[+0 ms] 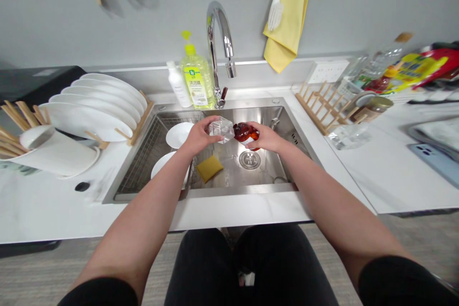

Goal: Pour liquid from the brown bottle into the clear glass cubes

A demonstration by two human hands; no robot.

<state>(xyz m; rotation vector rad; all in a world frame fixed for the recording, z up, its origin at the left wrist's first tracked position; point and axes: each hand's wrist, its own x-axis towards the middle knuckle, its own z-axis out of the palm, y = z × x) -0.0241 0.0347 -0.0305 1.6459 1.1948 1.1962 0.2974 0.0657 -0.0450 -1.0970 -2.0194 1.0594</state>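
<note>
Over the sink, my left hand is closed around a small clear faceted cup. My right hand grips a dark red-brown bottle with a pale label, tipped so that its neck points left at the cup. The bottle's mouth is right beside the cup; whether they touch or liquid flows, I cannot tell. Below my left hand a yellow sponge lies on the sink floor, left of the drain. White plates sit in a wire basket at the sink's left side.
A chrome faucet arches behind the sink, beside a yellow-green soap bottle and a white bottle. White plates stand racked on the left near a chopstick holder. A wooden rack, jars and a phone are on the right.
</note>
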